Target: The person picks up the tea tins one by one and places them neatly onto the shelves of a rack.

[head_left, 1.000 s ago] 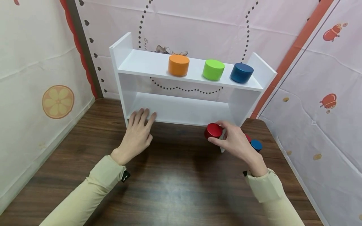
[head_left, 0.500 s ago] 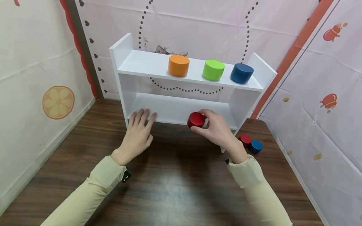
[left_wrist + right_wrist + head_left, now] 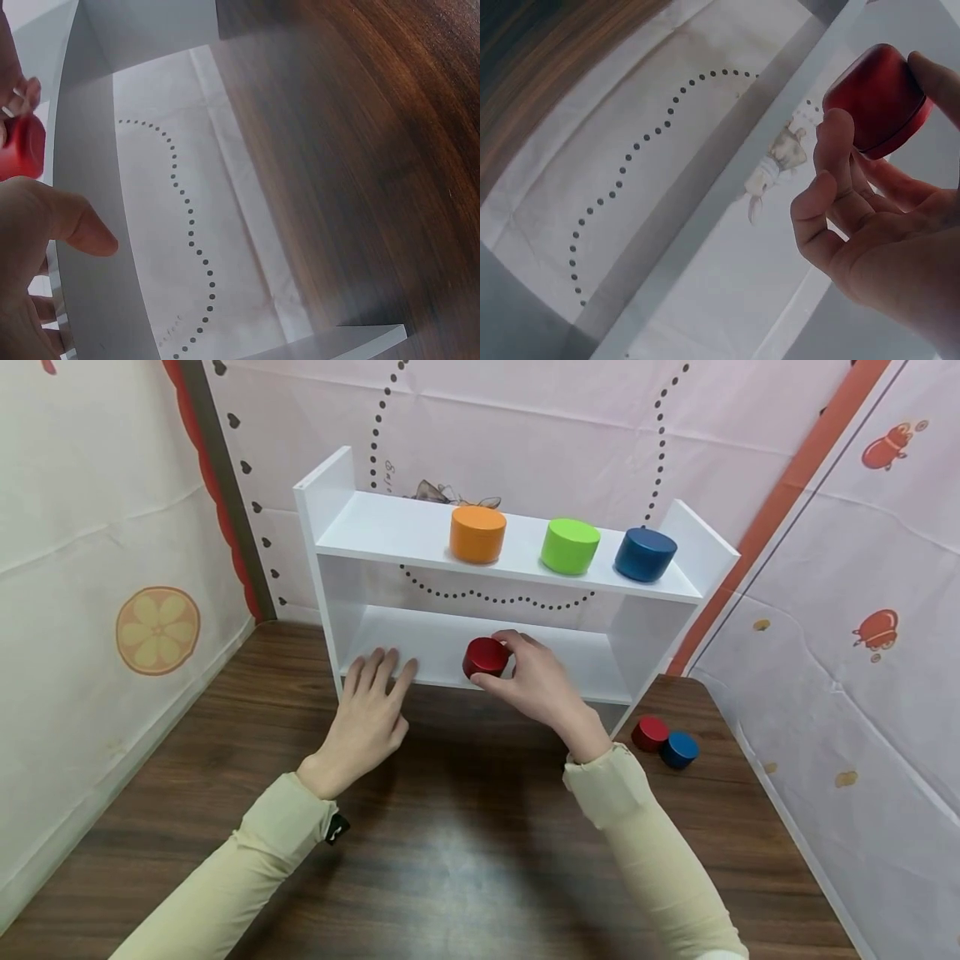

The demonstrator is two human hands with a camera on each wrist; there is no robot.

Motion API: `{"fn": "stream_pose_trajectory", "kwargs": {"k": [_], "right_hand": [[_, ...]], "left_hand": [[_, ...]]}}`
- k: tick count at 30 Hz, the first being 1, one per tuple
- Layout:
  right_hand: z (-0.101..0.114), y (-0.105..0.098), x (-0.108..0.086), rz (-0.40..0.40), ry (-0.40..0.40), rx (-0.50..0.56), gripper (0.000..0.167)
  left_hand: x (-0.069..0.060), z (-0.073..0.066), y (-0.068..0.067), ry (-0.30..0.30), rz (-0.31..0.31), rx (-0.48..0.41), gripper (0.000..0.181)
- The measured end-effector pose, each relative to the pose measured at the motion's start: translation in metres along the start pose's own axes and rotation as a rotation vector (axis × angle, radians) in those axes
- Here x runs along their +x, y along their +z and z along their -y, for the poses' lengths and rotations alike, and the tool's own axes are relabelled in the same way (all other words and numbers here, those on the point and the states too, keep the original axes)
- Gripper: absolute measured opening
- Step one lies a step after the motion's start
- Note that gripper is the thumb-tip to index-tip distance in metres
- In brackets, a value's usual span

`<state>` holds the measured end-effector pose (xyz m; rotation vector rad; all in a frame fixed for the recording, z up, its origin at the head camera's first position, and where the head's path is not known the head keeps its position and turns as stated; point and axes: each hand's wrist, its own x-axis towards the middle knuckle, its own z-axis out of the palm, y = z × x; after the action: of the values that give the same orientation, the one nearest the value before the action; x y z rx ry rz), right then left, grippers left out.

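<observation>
My right hand [image 3: 536,683] pinches a red round tin [image 3: 877,101] between thumb and fingers. In the head view that tin is at the front of the lower board of a white two-tier shelf [image 3: 375,522]; whether it touches the board I cannot tell. My left hand [image 3: 363,722] rests with spread fingers on the left part of the lower board's front edge. On the upper board stand an orange tin [image 3: 477,537], a green tin [image 3: 570,547] and a dark blue tin [image 3: 646,556]. The left wrist view catches the held tin at its left edge.
A second red tin [image 3: 650,734] and a blue tin [image 3: 679,750] stand side by side on the brown wooden table [image 3: 450,860], right of the shelf. Patterned cloth walls [image 3: 847,635] enclose the back and both sides.
My right hand has carried the red tin leftward and up, from the shelf's right leg to the lower board's middle. The two tins on the table are now uncovered. My left hand stays put.
</observation>
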<state>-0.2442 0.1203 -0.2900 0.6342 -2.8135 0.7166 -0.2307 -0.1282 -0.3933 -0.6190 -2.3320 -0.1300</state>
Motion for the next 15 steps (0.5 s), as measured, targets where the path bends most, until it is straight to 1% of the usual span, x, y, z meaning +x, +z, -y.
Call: {"fn": "stream_pose_trajectory", "kwargs": {"k": [7, 15], "right_hand": [[0.004, 0.013, 0.013, -0.003, 0.004, 0.007, 0.062], [0.006, 0.021, 0.02, 0.004, 0.01, 0.018, 0.062]], "left_hand": [[-0.002, 0.0, 0.0, -0.008, 0.026, -0.003, 0.069], [0.0, 0.0, 0.0, -0.005, 0.021, 0.005, 0.068]]}}
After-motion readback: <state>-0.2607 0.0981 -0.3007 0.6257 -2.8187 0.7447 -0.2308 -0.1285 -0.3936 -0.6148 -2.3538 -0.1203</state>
